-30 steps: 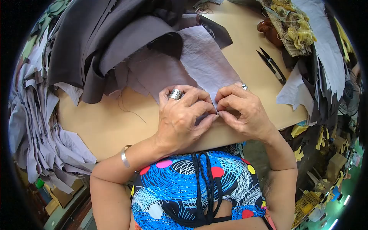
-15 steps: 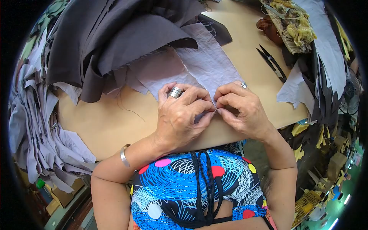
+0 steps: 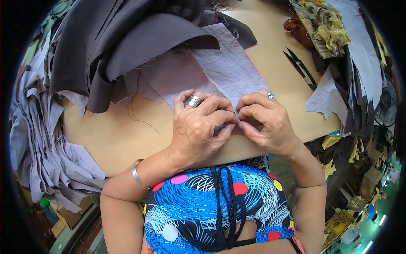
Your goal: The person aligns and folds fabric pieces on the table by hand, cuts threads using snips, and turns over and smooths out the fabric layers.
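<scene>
My left hand (image 3: 203,120) and my right hand (image 3: 265,120) meet fingertip to fingertip near the table's front edge. Both pinch the near corner of a pale lavender fabric piece (image 3: 230,59), which runs back under dark fabric. Thumb and forefinger of each hand are pressed together on its edge; any thread there is too small to make out. A mauve fabric piece (image 3: 177,76) lies alongside, partly beneath my left hand. Behind them a large pile of dark charcoal fabric (image 3: 144,46) with frayed edges covers the far ends of both pieces.
Black thread snips (image 3: 301,70) lie on the tan table (image 3: 114,146) to the right. Beyond them are a brown pot-like object (image 3: 298,31) and a bundle of yellowish scraps (image 3: 327,29). Lavender cloth strips (image 3: 38,139) hang over the left edge; more cloth (image 3: 363,55) hangs at right.
Both hands stay almost in place, still pinching the fabric corner, with only tiny finger shifts. The view has moved slightly.
</scene>
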Tool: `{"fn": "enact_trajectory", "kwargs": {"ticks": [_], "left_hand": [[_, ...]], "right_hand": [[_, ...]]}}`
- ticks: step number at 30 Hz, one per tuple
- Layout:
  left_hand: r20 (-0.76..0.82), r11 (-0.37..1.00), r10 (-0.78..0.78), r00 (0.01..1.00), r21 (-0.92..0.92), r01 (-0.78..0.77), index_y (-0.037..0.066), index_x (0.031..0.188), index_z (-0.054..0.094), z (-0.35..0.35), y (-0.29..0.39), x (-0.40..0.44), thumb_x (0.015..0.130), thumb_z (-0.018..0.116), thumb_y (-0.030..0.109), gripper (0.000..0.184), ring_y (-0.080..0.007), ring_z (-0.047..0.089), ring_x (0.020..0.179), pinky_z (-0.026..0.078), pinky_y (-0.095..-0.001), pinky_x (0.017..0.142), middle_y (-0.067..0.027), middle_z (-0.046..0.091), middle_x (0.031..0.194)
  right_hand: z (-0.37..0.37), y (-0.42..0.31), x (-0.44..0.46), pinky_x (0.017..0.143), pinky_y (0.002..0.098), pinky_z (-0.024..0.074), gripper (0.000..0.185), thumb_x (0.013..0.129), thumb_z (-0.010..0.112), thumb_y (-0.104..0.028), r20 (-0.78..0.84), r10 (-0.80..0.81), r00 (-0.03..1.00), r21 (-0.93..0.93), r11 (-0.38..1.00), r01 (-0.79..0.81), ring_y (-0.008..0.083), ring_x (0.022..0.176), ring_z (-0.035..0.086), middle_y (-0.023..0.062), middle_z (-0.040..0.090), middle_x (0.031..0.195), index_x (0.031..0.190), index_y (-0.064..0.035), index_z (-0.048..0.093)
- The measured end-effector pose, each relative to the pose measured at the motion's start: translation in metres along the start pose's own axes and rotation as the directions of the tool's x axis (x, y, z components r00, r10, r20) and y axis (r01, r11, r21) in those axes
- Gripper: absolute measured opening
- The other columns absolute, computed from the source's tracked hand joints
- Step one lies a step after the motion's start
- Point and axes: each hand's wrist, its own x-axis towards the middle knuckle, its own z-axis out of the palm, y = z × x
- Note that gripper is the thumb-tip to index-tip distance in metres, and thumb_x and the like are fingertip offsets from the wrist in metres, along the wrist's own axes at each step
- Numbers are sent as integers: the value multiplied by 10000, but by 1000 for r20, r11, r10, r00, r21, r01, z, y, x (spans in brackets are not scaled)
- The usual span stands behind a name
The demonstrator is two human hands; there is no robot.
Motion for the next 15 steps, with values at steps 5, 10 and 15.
{"fn": "enact_trajectory", "kwargs": {"ticks": [5,10,15], "left_hand": [[-29,1000,7,1000,-19,-7,160,796,655,2,-1,0,648,730,80,184,-187,574,904,326,-443,911,35,622,893],[-35,1000,8,999,-23,-9,157,804,653,2,-1,1,645,726,78,192,-182,580,885,327,-434,904,28,624,886],[-41,1000,6,999,-29,-7,157,790,658,2,-1,1,643,734,83,181,-177,578,885,323,-428,901,27,625,886]], "right_hand": [[3,-4,-1,691,356,480,183,640,670,43,-48,-10,999,-16,1000,9,276,803,585,103,593,896,778,-14,565],[5,-6,-3,689,360,491,186,640,644,65,-104,3,995,-43,999,-8,285,795,601,112,596,901,792,-5,563],[6,-4,-4,677,350,491,188,645,633,70,-106,1,994,-46,999,-6,278,777,609,111,604,902,810,2,574]]}}
